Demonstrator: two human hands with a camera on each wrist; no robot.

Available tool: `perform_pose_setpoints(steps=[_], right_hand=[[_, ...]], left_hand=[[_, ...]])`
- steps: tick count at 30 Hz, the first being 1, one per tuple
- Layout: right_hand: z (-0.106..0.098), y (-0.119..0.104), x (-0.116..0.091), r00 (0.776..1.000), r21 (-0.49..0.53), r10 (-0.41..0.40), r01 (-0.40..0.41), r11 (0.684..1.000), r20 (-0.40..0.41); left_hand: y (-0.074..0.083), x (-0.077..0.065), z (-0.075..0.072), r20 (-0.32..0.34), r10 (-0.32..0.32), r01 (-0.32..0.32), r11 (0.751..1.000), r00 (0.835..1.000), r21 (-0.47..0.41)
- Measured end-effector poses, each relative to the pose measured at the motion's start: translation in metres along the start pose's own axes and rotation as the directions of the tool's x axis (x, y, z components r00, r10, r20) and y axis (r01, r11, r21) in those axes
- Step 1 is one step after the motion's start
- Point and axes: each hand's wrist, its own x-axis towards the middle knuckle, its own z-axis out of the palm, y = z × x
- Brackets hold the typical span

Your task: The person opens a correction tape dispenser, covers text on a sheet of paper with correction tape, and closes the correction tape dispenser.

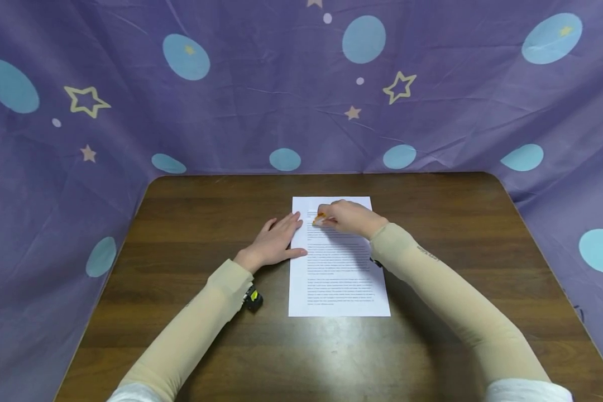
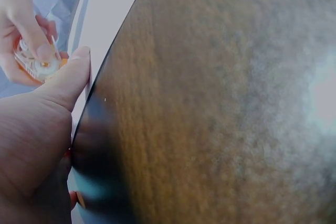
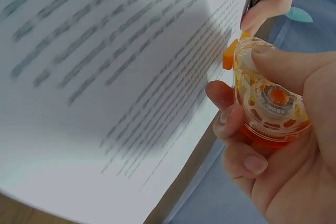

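Observation:
A printed sheet of paper (image 1: 339, 290) lies on the brown table, lines of text running down it. My right hand (image 1: 349, 216) is over its upper part and grips a correction tape dispenser (image 3: 273, 100), clear-bodied with orange parts. In the right wrist view the thumb lies along its side and the fingers curl beneath; its orange tip is close over the text. My left hand (image 1: 277, 241) rests flat at the sheet's left edge, fingers spread, with fingertips and thumb on the paper. The left wrist view shows that thumb (image 2: 73, 74) at the edge, the dispenser beyond it.
The wooden table (image 1: 206, 223) extends around the sheet on all sides. A purple curtain (image 1: 241, 100) with stars and blue ovals hangs behind it and at both sides. A dark wrist device (image 1: 253, 299) sits under the left cuff.

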Motion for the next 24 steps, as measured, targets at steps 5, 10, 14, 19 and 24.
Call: perform_pose_setpoints(steps=[5,10,14,19,24], right_hand=[[0.004,-0.005,0.009,0.999,-0.026,0.027,-0.026,0.999,0.027],[0.007,-0.008,0.014,0.998,-0.061,0.048,-0.046,0.997,0.034],[0.008,-0.007,0.016,0.997,-0.078,0.063,-0.060,0.995,0.043],[0.006,-0.010,0.020,0.997,-0.081,0.068,-0.064,0.995,0.047],[0.006,-0.012,0.026,0.993,-0.082,0.085,-0.078,0.994,0.079]], left_hand=[[0.000,0.000,0.001,-0.006,0.004,-0.004,1.000,1.000,0.001],[0.001,0.000,0.001,-0.013,0.015,-0.015,1.000,1.000,0.003],[0.000,0.001,0.002,-0.017,0.020,-0.020,1.000,1.000,0.007],[0.003,-0.001,-0.003,-0.009,0.018,-0.018,1.000,1.000,0.011],[0.004,-0.004,-0.004,-0.001,0.006,-0.006,1.000,1.000,0.015]])
